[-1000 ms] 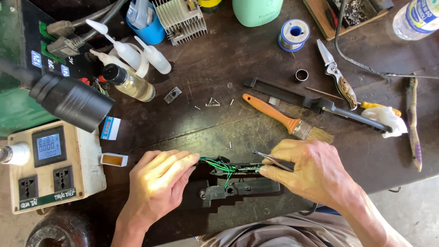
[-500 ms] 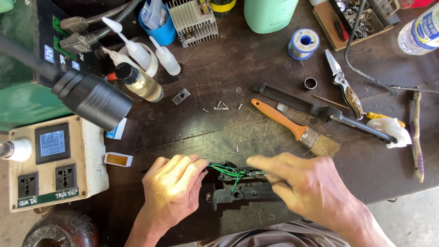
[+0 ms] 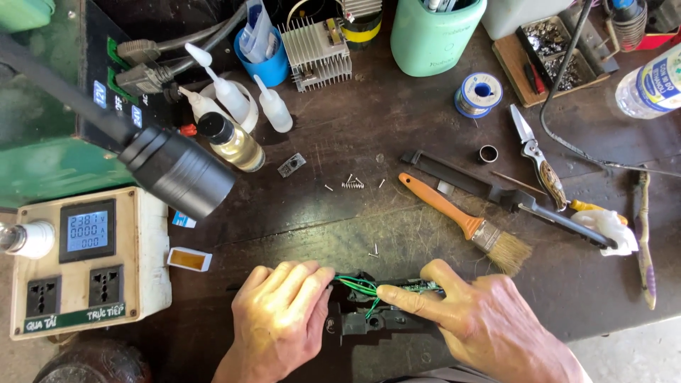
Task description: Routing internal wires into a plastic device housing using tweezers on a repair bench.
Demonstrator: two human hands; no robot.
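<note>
Green wires (image 3: 358, 286) looping between your hands, your left hand (image 3: 280, 319) pressed flat over one end of the black device (image 3: 369, 319), your right hand (image 3: 482, 319) pinning the other end, its small circuit board (image 3: 424, 286) half hidden by your fingers, orange-handled brush (image 3: 464, 223) just beyond your right hand.

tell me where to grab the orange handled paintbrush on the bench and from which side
Probably best by the orange wooden handle, from above. It lies flat and bare on the dark workbench, slanting from upper left down to the metal ferrule and pale bristles at lower right. The right hand is nearest, just below the bristles.
</note>
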